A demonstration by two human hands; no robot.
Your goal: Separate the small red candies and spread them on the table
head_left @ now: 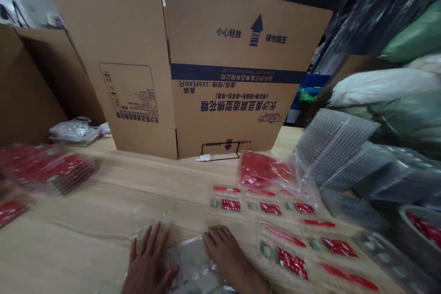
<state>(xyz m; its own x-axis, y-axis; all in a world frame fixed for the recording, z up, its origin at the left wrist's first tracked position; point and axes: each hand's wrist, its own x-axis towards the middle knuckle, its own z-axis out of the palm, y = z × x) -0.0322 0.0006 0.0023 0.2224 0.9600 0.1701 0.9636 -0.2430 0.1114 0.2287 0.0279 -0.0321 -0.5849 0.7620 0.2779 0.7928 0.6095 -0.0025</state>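
My left hand (148,264) lies flat on the wooden table (103,202), fingers spread, its thumb touching a clear plastic blister tray (191,262). Across the tray, my right hand (229,257) presses down on its right edge with fingers stretched out and together. The tray sits between both hands at the table's near edge and looks empty. Right of my right hand lie several clear trays (289,248) filled with red pens and red patterned pieces.
A large opened cardboard box (193,69) stands upright at the back. A bag of red items (262,170) lies before it. Stacks of empty clear trays (334,151) sit right; packed red trays (51,170) are piled left. Bagged goods fill the far right.
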